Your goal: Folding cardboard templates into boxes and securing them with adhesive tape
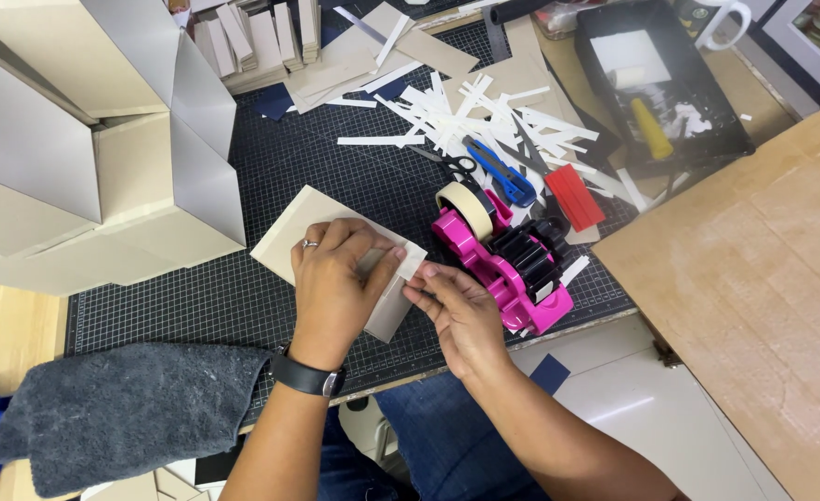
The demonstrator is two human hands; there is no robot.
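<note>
A flat beige cardboard piece [303,227] lies on the black grid cutting mat [335,176]. My left hand [335,283], with a ring and a black wristwatch, presses flat on its right part, fingers spread. My right hand [461,311] touches the card's right edge with its fingertips, where a small pale strip of tape [412,269] sits. Just right of my right hand stands a pink and black tape dispenser [512,264] with a cream tape roll [465,209].
Folded cardboard boxes [85,139] fill the left. A grey cloth [122,408] lies at the front left. White paper strips [484,116], scissors [451,165], a blue cutter [503,174] and a red piece [575,197] lie behind. A black tray [656,83] and wooden board [762,278] stand right.
</note>
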